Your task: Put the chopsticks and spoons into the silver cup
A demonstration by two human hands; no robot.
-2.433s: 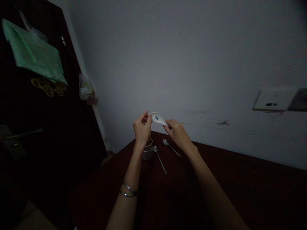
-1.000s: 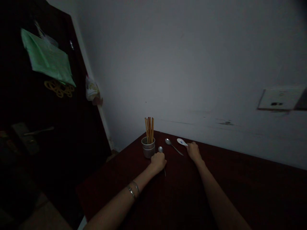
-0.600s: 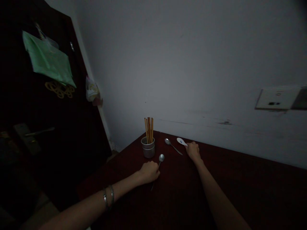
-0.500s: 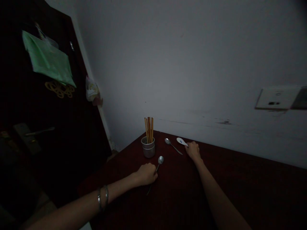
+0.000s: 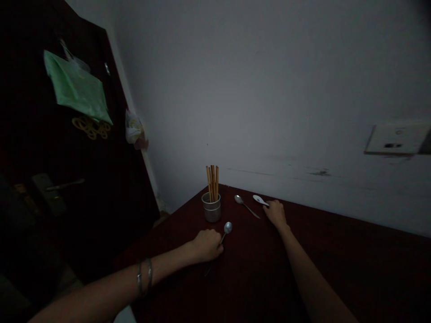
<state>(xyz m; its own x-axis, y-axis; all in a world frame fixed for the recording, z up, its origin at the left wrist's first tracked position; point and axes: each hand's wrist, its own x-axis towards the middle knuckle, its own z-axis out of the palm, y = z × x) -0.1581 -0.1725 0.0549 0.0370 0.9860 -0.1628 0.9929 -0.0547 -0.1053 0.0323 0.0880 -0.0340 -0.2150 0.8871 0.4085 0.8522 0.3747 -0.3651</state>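
Note:
My left hand [image 5: 208, 245] is closed around the handle of a long metal spoon [image 5: 228, 227], whose bowl points away from me. Farther back and to the right, my right hand [image 5: 276, 212] is closed on the handle of a white soup spoon [image 5: 259, 199] with a small blue mark in its bowl. Between the hands, a second metal spoon [image 5: 247, 208] lies on the dark table, apart from both. A grey metal cup [image 5: 212, 211] stands upright beyond my left hand and holds several wooden chopsticks [image 5: 213, 183].
The dark red table [image 5: 249, 278] meets a pale wall [image 5: 269, 89] at its far edge. On the left is a dark door [image 5: 101, 215] with a green cloth [image 5: 79, 87] hanging on it. A socket plate [image 5: 392, 139] is on the wall at right.
The whole view has shifted slightly, so most things appear a little farther right. Both hands keep their hold on the spoons, and the cup and loose spoon stay in place on the table.

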